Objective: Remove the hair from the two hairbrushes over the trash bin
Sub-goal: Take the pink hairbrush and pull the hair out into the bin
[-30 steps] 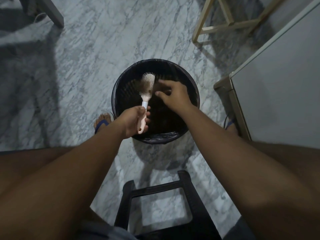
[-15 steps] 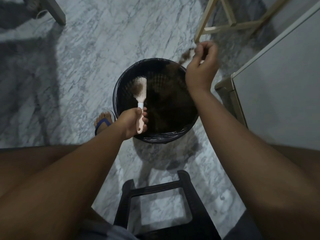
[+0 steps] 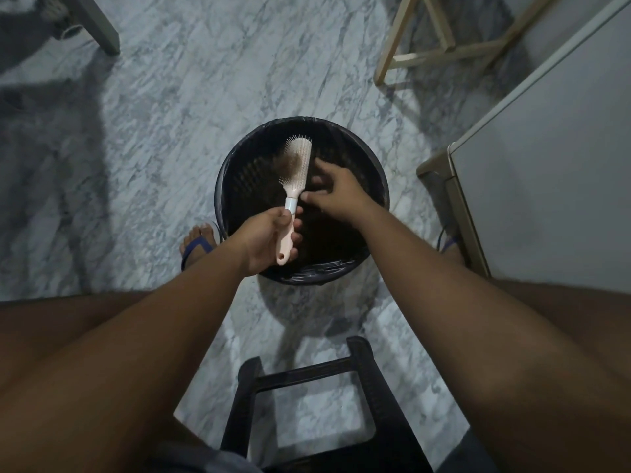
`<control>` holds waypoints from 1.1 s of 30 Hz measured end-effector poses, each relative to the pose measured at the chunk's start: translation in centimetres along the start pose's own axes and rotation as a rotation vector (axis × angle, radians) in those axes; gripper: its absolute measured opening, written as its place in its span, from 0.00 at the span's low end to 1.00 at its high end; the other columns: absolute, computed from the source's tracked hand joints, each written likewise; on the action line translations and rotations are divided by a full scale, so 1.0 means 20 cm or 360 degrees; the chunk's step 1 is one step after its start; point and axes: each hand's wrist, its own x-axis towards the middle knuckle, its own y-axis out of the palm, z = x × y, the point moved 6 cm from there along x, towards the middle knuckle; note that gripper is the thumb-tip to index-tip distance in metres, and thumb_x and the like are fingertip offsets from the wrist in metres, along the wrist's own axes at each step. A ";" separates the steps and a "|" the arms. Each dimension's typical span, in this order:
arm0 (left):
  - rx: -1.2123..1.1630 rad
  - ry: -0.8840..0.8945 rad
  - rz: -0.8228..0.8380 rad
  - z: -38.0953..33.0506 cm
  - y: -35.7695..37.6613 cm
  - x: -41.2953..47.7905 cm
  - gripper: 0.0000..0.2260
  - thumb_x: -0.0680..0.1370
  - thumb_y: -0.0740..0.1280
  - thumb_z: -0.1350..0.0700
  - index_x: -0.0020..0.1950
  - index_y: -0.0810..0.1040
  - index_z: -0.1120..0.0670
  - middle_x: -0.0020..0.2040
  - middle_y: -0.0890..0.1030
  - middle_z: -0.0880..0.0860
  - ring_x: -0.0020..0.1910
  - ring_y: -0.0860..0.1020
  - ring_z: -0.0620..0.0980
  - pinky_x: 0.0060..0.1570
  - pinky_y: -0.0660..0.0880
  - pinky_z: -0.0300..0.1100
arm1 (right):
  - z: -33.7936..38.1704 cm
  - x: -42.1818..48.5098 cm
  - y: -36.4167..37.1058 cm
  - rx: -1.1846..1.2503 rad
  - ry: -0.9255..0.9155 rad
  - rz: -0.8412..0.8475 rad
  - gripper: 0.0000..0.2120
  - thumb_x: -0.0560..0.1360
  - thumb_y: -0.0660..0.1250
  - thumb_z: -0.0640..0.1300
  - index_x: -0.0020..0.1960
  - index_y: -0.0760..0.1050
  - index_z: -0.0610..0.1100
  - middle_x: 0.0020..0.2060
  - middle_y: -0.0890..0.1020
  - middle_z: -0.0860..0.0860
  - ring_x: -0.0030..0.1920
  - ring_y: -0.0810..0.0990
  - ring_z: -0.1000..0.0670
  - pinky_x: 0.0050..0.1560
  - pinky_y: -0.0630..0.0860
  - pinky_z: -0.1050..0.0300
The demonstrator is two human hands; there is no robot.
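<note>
A pale pink hairbrush [image 3: 296, 169] with a clump of brown hair in its bristles hangs over the black trash bin [image 3: 235, 165], head pointing away from me. My left hand [image 3: 266, 238] grips its handle near the bin's near rim. Just right of the brush head, my right hand [image 3: 336, 191] hovers over the bin with its fingers spread and loosely bent; I see nothing held in it. Only one hairbrush is in view.
A black stool [image 3: 372, 397] stands between my knees, close to me. A grey cabinet [image 3: 546, 186] fills the right side, with wooden furniture legs [image 3: 440, 42] beyond it. My sandalled foot [image 3: 198, 244] rests left of the bin on the marble floor.
My right hand, which had pulled a tuft of hair up and to the right, has come back down beside the brush head without it. The left hand turned the brush slightly.
</note>
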 end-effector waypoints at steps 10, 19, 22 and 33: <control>0.0040 -0.0073 -0.0159 0.00 -0.06 0.01 0.09 0.83 0.55 0.57 0.58 0.74 0.54 0.40 0.74 0.49 0.31 0.72 0.45 0.29 0.72 0.41 | 0.18 -0.08 -0.32 0.0052 -0.0507 -0.1002 0.07 0.80 0.62 0.41 0.48 0.77 0.41 0.38 0.80 0.53 0.39 0.78 0.55 0.43 0.76 0.58; 0.0081 -0.0107 -0.0297 0.02 -0.03 -0.03 0.09 0.83 0.55 0.58 0.52 0.74 0.52 0.39 0.74 0.49 0.33 0.71 0.45 0.34 0.70 0.41 | 0.15 -0.22 -0.45 0.0443 -0.0698 -0.1783 0.08 0.81 0.58 0.37 0.52 0.74 0.33 0.40 0.79 0.44 0.38 0.78 0.49 0.38 0.78 0.58; 0.0063 -0.0133 -0.0366 0.03 -0.04 -0.03 0.08 0.83 0.56 0.57 0.50 0.74 0.52 0.40 0.75 0.49 0.33 0.72 0.46 0.35 0.71 0.42 | 0.09 -0.13 -0.38 0.0190 -0.0461 -0.1404 0.08 0.80 0.60 0.38 0.54 0.76 0.36 0.44 0.80 0.48 0.45 0.81 0.49 0.44 0.76 0.59; 0.0176 -0.0155 -0.0222 0.02 -0.02 -0.01 0.08 0.83 0.57 0.57 0.53 0.76 0.51 0.47 0.78 0.51 0.41 0.76 0.48 0.43 0.75 0.48 | 0.11 -0.03 -0.05 -0.0182 -0.0375 -0.0501 0.21 0.75 0.71 0.52 0.67 0.76 0.51 0.52 0.80 0.49 0.47 0.80 0.54 0.51 0.74 0.68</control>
